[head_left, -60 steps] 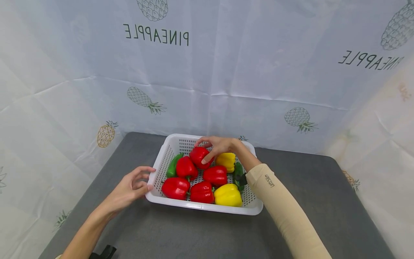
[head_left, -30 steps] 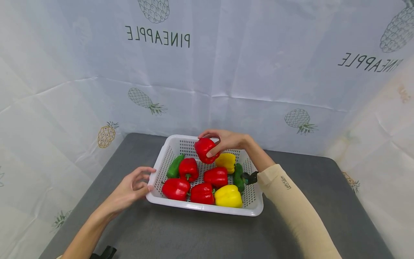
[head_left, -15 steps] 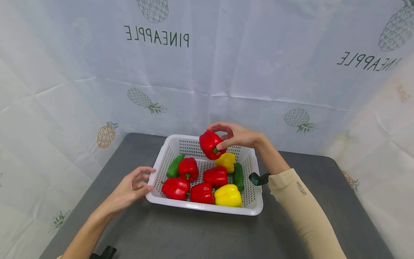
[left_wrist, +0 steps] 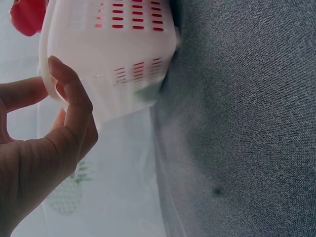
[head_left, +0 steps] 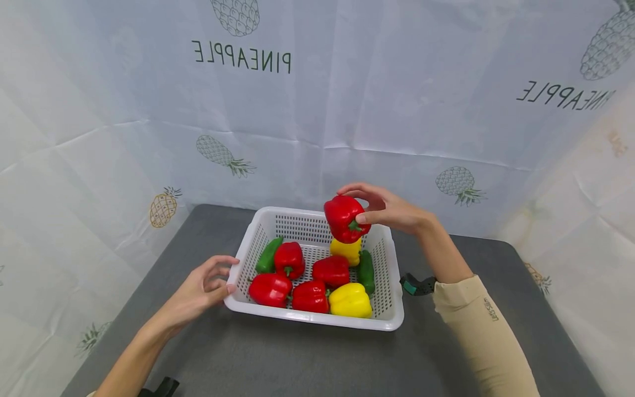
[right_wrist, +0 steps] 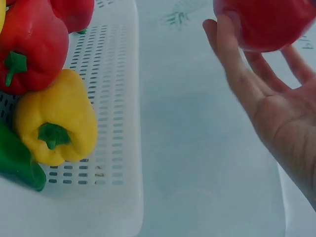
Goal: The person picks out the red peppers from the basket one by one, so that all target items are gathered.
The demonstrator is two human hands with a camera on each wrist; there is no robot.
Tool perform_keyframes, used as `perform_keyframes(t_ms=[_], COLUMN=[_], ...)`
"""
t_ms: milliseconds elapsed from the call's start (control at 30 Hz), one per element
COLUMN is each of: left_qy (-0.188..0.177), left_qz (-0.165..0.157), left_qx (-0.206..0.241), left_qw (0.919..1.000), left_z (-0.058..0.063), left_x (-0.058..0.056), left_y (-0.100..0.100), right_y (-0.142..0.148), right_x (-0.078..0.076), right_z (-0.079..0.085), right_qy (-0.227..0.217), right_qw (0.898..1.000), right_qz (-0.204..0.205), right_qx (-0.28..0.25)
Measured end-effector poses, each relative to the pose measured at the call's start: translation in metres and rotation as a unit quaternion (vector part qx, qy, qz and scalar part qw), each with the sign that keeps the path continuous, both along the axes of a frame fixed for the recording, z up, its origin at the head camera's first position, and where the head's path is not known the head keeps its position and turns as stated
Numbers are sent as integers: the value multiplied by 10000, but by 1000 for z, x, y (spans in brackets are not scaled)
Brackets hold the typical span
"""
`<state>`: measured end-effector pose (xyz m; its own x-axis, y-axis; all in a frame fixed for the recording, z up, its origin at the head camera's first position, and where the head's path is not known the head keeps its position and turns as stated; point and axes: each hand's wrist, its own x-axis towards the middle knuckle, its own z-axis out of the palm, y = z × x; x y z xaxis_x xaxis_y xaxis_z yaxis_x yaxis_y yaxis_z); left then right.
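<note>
My right hand [head_left: 392,209] holds a red bell pepper [head_left: 343,216] by its sides, raised above the back right of the white plastic basket [head_left: 317,318]. In the right wrist view the same red pepper hangs in the fingers, out beyond the basket's side. My left hand [head_left: 203,284] grips the basket's left rim, with fingertips on the rim in the left wrist view. Inside the basket lie several red bell peppers [head_left: 270,289], a yellow bell pepper [head_left: 350,300] in front and another yellow one [head_left: 346,251] behind. Long green vegetables lie along the left [head_left: 268,255] and right [head_left: 366,272] walls.
The basket stands on a dark grey table [head_left: 278,358]. A pale curtain [head_left: 317,99] with pineapple prints hangs right behind the table and along both sides.
The right hand has lifted the red bell pepper out from among the others, then carried it up and to the right. The left hand and basket have stayed in place.
</note>
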<state>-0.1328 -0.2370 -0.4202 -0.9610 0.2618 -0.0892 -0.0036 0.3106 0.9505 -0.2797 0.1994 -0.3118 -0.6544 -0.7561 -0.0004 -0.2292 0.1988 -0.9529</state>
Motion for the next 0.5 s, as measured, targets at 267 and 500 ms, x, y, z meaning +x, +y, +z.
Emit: perform_keyframes(t_ms=[267,500], left_qy=[4,-10], left_qz=[18,29], left_qx=[-40,-36], left_qw=[10000,10000], left_z=[2,2], left_x=[0,1], left_y=[1,2], right_y=[24,48], right_x=[11,16], right_z=[-1,-4], right_qy=[-192,-253], right_qw=[9981,9937], right_qz=[-53,-91], right_qx=[-589,-1088])
